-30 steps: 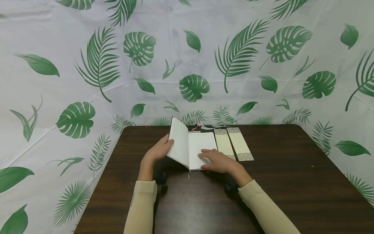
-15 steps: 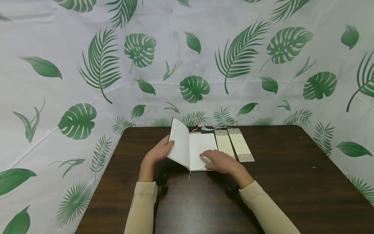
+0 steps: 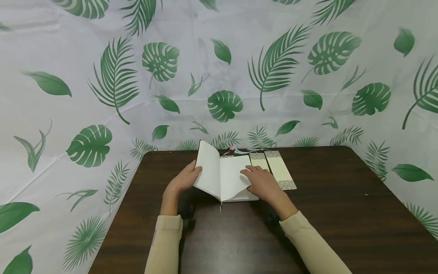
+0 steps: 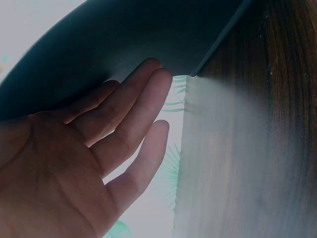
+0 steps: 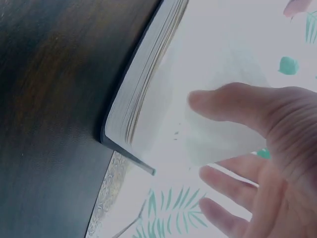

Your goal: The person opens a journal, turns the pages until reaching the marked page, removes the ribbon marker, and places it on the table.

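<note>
An open notebook (image 3: 208, 167) with blank white pages and a dark cover (image 4: 163, 34) lies toward the back of the table, its left half raised. My left hand (image 3: 183, 179) grips that raised half, thumb on the page side and fingers behind the cover. The right hand (image 3: 266, 185) pinches a single page (image 3: 236, 182) near its outer edge, lifting its lower corner off the pages beneath. In the right wrist view, the thumb lies on the near face of the page (image 5: 218, 141) and the other fingers are behind it. A thin ribbon (image 3: 220, 207) hangs from the spine's bottom.
Right of the notebook lie two cream bookmarks with patterned ends, a right one (image 3: 281, 167) and a left one (image 3: 259, 160) partly hidden by my hand. Pink and light-blue tassels (image 3: 241, 151) lie behind the notebook. A leaf-print cloth (image 3: 226, 68) hangs behind the dark wooden table (image 3: 342, 213).
My right hand, earlier low on the right page, has shifted up and slightly right, and one page now rises with it. The left hand still holds the raised half.
</note>
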A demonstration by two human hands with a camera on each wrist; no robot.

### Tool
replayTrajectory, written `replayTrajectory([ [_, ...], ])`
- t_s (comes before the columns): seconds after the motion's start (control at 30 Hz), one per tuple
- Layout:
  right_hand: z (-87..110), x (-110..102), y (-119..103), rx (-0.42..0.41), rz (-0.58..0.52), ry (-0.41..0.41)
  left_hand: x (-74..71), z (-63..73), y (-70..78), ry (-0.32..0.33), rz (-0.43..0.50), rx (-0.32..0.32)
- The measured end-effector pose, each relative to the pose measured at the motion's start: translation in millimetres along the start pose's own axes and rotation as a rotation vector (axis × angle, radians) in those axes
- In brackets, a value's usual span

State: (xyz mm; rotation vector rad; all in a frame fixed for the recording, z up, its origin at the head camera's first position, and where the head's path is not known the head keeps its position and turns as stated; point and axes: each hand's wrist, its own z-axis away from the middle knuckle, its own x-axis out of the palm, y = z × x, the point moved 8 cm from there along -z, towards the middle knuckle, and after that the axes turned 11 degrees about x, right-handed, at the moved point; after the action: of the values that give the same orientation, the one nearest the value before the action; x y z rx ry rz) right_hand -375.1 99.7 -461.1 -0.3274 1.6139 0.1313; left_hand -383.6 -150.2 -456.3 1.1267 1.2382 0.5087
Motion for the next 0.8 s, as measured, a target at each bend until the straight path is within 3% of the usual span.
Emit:
replayTrajectory([
  [0.13, -1.8, -3.3, 2.5, 0.042, -0.068, 0.060, 0.2, 2.7, 0.0, 0.002, -0.004, -0.007],
  [0.3, -5.4, -5.9, 7.1, 0.114, -0.335, 0.088, -0.7, 2.5, 3.2, 0.010, 0.006, 0.004],
  [0.43, -5.2, 0.1, 3.7, 0.167, -0.555, 0.029, -0.2, 2.9, 3.0, 0.012, 0.011, 0.004],
  [0.53, -3.5, 11.6, -6.1, 0.179, -0.628, -0.051, 0.3, 3.2, 2.4, 0.012, 0.019, -0.001],
  [0.8, 4.7, 32.2, -40.3, 0.011, -0.616, -0.160, 0.4, 2.0, 2.1, 0.007, 0.019, 0.005],
])
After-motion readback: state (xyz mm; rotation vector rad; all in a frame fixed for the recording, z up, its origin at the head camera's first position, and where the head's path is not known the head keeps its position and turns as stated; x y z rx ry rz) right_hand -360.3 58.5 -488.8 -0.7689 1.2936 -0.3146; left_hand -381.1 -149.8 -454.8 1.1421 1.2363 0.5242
